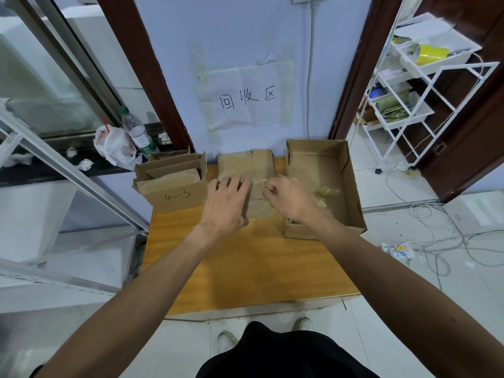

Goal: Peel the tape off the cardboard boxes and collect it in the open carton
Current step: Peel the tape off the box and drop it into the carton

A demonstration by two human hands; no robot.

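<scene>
Table (245,268): lower half of the top bare, open from the frame's bottom edge. Upper edge blocked by three items in a row: box marked 4-3 (177,197) left, flat box (245,162) centre, open carton (321,170) right. Narrow gap left of centre. Wall (245,36) close behind; metal frame (81,176) crowds the left.

Even, diffuse indoor light is recorded, with a cool cast on the wall (245,28). Only soft, faint shadows are thrown beneath the left hand (226,197) and right hand (289,197) onto the cardboard box (245,165). A dull sheen is noted on the tape (267,207). Hazy reflections are seen in the glass pane (54,77). The centre is sharp. Door frames (152,77) and the rack (409,85) are bowed by wide-angle distortion.
</scene>
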